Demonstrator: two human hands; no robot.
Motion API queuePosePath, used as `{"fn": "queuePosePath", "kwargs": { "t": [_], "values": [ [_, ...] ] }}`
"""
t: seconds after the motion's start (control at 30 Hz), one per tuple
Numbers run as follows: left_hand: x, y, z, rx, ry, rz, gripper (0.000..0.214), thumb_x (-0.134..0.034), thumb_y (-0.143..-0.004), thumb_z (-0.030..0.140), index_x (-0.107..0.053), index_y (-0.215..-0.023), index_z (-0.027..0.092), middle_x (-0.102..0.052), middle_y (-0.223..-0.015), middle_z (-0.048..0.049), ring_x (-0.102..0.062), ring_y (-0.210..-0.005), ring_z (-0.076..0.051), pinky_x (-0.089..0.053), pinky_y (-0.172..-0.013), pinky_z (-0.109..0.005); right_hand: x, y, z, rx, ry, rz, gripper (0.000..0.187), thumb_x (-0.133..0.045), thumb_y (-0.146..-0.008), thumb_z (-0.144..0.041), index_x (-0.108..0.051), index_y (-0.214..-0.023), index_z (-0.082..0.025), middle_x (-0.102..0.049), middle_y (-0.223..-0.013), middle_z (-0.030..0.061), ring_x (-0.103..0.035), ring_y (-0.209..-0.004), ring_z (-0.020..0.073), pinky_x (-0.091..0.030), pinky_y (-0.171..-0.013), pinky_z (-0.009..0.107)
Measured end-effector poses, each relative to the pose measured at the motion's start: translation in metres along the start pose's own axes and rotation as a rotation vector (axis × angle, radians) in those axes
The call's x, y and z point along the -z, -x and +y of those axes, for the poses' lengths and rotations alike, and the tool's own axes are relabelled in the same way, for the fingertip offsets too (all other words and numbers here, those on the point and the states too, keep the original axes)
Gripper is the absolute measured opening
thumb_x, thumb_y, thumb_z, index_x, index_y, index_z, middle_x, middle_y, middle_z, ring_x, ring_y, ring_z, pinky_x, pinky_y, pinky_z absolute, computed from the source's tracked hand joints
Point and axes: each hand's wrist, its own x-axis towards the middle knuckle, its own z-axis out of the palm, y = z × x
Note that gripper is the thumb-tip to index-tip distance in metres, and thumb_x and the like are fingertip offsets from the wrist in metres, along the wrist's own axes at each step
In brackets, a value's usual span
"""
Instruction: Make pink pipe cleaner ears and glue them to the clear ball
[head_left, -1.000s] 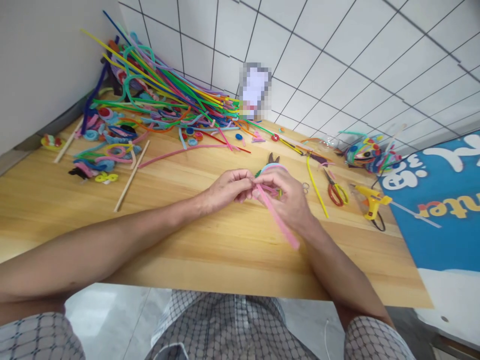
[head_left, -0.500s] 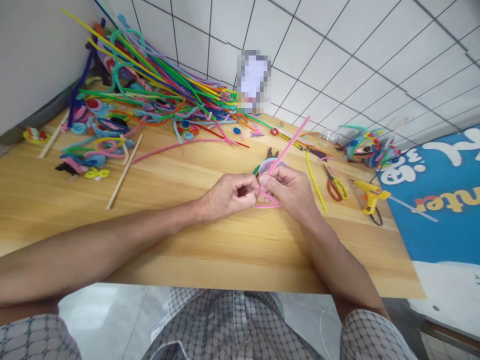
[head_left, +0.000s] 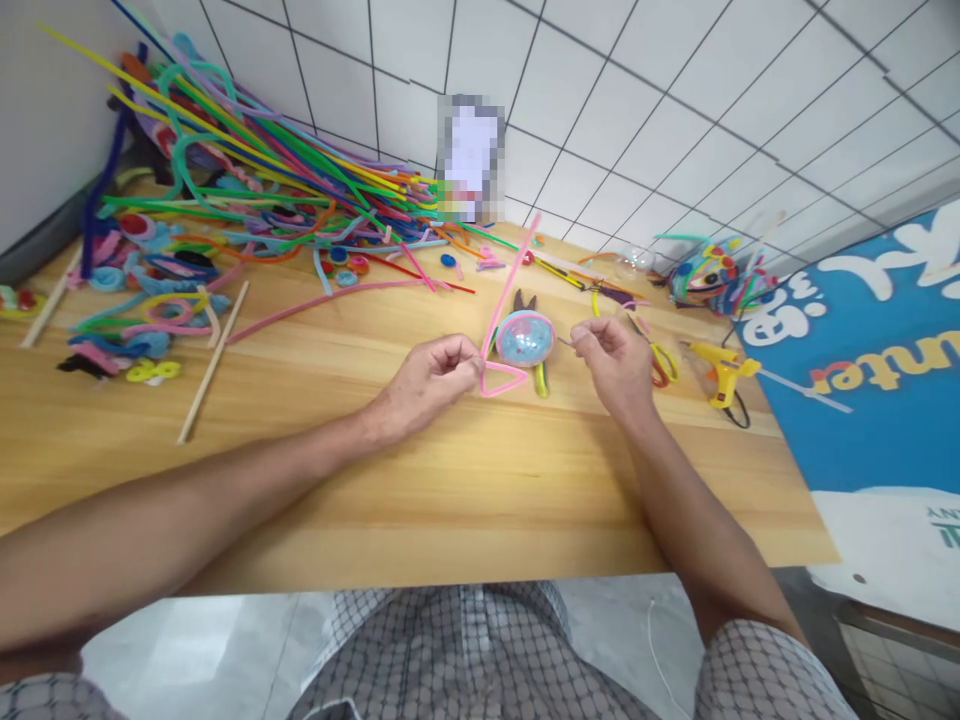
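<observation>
My left hand point(head_left: 435, 378) is closed in a pinch on a pink pipe cleaner point(head_left: 501, 318), bent into a small triangle at the fingertips with a long tail rising up and away. Just right of the triangle a light blue and pink ball-shaped craft piece point(head_left: 524, 338) lies on the wooden table point(head_left: 420, 480). My right hand point(head_left: 616, 355) hovers to the right of the ball, apart from the pipe cleaner, fingers curled with thumb and forefinger pinched on something thin that I cannot make out.
A big heap of coloured pipe cleaners point(head_left: 247, 170) fills the back left. Wooden sticks point(head_left: 212, 362) lie left. Dark pliers point(head_left: 524, 302) sit behind the ball. Red-handled scissors point(head_left: 660, 362), a yellow glue gun point(head_left: 718, 368) and a colourful finished craft point(head_left: 705, 280) are right.
My right hand has let go of the pink pipe cleaner and moved right, uncovering the blue ball. The left hand keeps the bent triangle. The view has shifted slightly.
</observation>
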Motion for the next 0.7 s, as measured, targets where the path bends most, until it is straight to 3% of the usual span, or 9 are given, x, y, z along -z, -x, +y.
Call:
{"fn": "queuePosePath", "kwargs": {
  "t": [0.1, 0.23, 0.37, 0.53, 0.63, 0.7],
  "values": [
    [0.002, -0.002, -0.003, 0.013, -0.016, 0.026, 0.02, -0.066, -0.085, 0.032, -0.059, -0.072, 0.02, -0.05, -0.059, 0.0059, -0.039, -0.054, -0.01, -0.031, -0.053, -0.023, 0.006, -0.005, 0.033, -0.05, 0.141, -0.026, 0.03, -0.072, -0.086, -0.051, -0.073, -0.095, -0.022, -0.077, -0.087, 0.0025, -0.068, -0.079, 0.0207, -0.056, -0.08, 0.038],
    [0.005, 0.0, -0.004, -0.008, -0.073, 0.006, 0.02, -0.066, -0.088, 0.03, -0.061, -0.072, 0.019, -0.052, -0.06, 0.006, -0.039, -0.055, -0.009, -0.033, -0.055, -0.024, 0.028, -0.013, 0.053, -0.106, 0.321, -0.016, 0.025, -0.073, -0.085, -0.045, -0.073, -0.1, -0.025, -0.079, -0.091, 0.0052, -0.073, -0.084, 0.026, -0.06, -0.086, 0.044],
    [0.005, 0.0, -0.007, 0.016, -0.105, -0.02, 0.022, -0.066, -0.091, 0.03, -0.063, -0.073, 0.019, -0.052, -0.059, 0.0064, -0.038, -0.054, -0.009, -0.032, -0.054, -0.024, 0.073, -0.019, 0.063, -0.204, 0.45, 0.162, 0.014, -0.074, -0.086, -0.035, -0.072, -0.095, -0.025, -0.08, -0.098, 0.0102, -0.073, -0.09, 0.0269, -0.058, -0.092, 0.043],
    [0.005, -0.002, -0.009, 0.044, -0.124, -0.029, 0.023, -0.067, -0.092, 0.031, -0.064, -0.073, 0.02, -0.053, -0.06, 0.0061, -0.039, -0.054, -0.009, -0.032, -0.054, -0.024, 0.127, -0.008, 0.081, -0.396, 0.617, 0.382, 0.012, -0.068, -0.09, -0.028, -0.063, -0.08, -0.024, -0.078, -0.089, 0.0159, -0.069, -0.082, 0.0274, -0.051, -0.083, 0.042],
    [0.006, -0.002, -0.009, 0.064, -0.129, -0.023, 0.023, -0.067, -0.093, 0.031, -0.064, -0.074, 0.02, -0.052, -0.059, 0.0063, -0.038, -0.053, -0.009, -0.033, -0.053, -0.024, 0.155, 0.005, 0.104, -0.507, 0.716, 0.388, 0.022, -0.077, -0.082, -0.025, -0.059, -0.068, -0.026, -0.074, -0.079, 0.0125, -0.065, -0.079, 0.0283, -0.046, -0.08, 0.044],
    [0.005, -0.001, -0.008, 0.074, -0.136, -0.023, 0.023, -0.068, -0.094, 0.032, -0.064, -0.074, 0.02, -0.053, -0.059, 0.0061, -0.038, -0.053, -0.009, -0.033, -0.053, -0.024, 0.171, 0.012, 0.127, -0.551, 0.896, 0.405, 0.025, -0.082, -0.078, -0.027, -0.059, -0.069, -0.026, -0.069, -0.074, 0.0101, -0.06, -0.074, 0.0274, -0.044, -0.074, 0.044]
  ]
}}
